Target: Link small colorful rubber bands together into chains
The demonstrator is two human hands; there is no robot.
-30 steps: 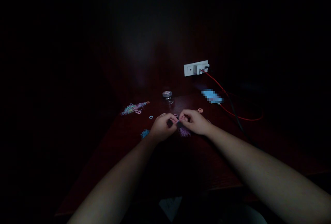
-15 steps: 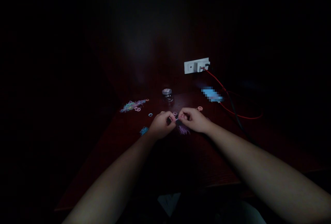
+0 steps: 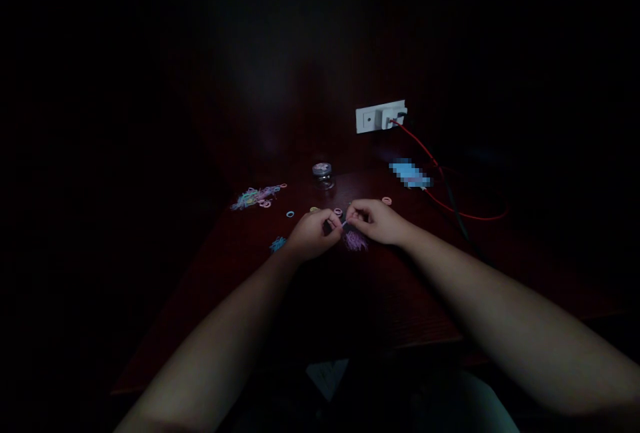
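Observation:
The scene is very dark. My left hand (image 3: 313,233) and my right hand (image 3: 374,221) meet over a dark red table (image 3: 350,293), fingers pinched together on a small dark thing (image 3: 343,225) between them that I cannot make out. A small heap of purple rubber bands (image 3: 356,241) lies just below my right hand. A single pink ring (image 3: 338,211) rests just beyond the fingers.
A pile of mixed coloured bands (image 3: 256,197) lies at the left, a blue clump (image 3: 277,243) near my left wrist, loose rings (image 3: 291,214) around. A small jar (image 3: 323,174) stands behind. A white wall socket (image 3: 380,117) feeds a red cable (image 3: 450,206) past a blue object (image 3: 409,173).
Both hands stay pinched together on the small thing. The view has tilted so everything sits slightly higher in the picture.

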